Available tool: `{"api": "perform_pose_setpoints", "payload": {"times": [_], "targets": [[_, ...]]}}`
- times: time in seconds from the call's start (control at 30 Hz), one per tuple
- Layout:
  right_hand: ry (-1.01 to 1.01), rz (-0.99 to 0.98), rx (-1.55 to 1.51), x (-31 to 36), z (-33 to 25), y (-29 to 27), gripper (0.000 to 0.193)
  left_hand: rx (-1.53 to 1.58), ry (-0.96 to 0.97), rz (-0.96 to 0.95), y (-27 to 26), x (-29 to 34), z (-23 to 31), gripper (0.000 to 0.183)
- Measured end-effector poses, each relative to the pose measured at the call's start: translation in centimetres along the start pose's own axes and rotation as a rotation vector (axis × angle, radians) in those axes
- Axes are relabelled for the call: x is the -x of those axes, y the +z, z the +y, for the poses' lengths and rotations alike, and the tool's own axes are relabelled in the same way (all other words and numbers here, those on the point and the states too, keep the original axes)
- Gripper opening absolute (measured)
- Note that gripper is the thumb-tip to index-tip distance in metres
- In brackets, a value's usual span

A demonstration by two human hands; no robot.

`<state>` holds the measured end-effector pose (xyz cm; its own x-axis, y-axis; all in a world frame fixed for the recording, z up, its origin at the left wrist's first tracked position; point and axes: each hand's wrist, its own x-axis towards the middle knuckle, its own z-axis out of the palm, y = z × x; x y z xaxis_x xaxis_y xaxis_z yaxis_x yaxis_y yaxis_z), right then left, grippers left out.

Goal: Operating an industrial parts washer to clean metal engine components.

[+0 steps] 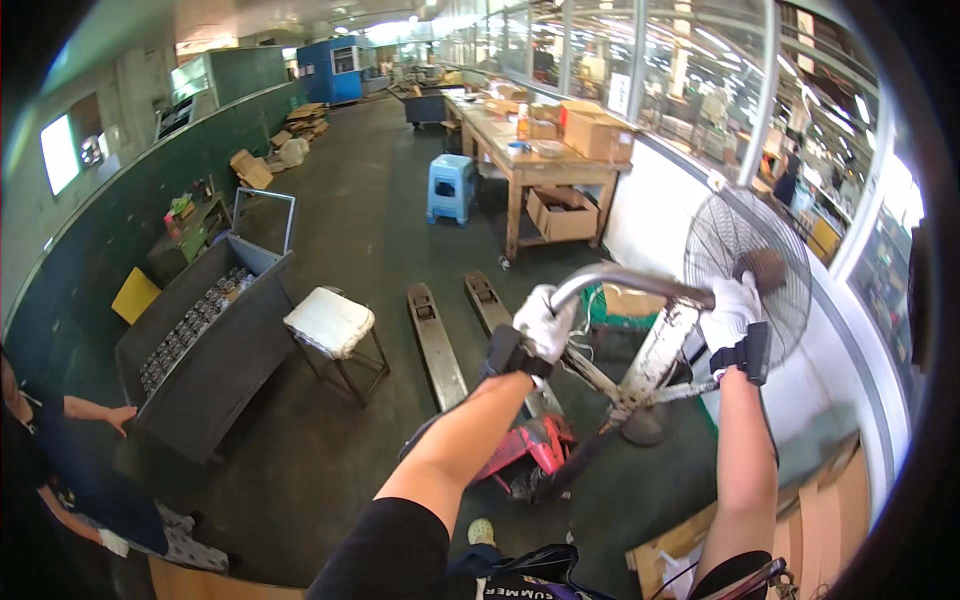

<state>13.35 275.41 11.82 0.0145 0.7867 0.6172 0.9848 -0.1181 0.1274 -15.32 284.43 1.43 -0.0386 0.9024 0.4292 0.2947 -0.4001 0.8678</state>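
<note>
Both my hands wear white gloves and hold the worn metal handle of a pallet jack. My left hand is closed around the left end of its curved bar, while my right hand is wrapped around the right end. A scratched white shaft runs down from the bar toward the pallet jack's red base. Two long forks point away from me, the left fork and the right fork; no load lies on them. Behind my right hand stands a round wire-caged fan.
A white-topped stool stands left of the forks, beside a grey metal cart full of small metal parts. Another person's hand touches that cart. Ahead are a blue stool and a wooden workbench; cardboard lies at lower right.
</note>
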Motion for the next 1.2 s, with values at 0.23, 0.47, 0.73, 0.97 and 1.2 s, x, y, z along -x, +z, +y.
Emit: {"api": "perform_pose_setpoints", "payload": {"times": [0.23, 0.47, 0.73, 0.97, 1.2], "targets": [[0.081, -0.159, 0.107, -7.2, 2.1, 6.3, 0.024, 0.120, -0.052, -0.075, 2.7, -2.3, -1.1, 0.034], [0.159, -0.058, 0.031, -14.8, 2.2, 14.7, 0.025, 0.080, -0.046, -0.049, 3.9, -8.0, -2.9, 0.036], [0.076, -0.075, -0.062, -23.9, 0.9, 22.7, 0.026, 0.062, -0.094, 0.016, 4.6, -14.4, -5.2, 0.033], [0.050, -0.019, -0.126, -30.0, -1.9, 25.5, 0.025, 0.107, -0.036, 0.181, 5.5, -20.6, -8.9, 0.031], [0.015, 0.007, -0.194, -36.1, -4.7, 29.3, 0.025, 0.027, -0.094, 0.282, 6.3, -27.5, -12.3, 0.028]]}}
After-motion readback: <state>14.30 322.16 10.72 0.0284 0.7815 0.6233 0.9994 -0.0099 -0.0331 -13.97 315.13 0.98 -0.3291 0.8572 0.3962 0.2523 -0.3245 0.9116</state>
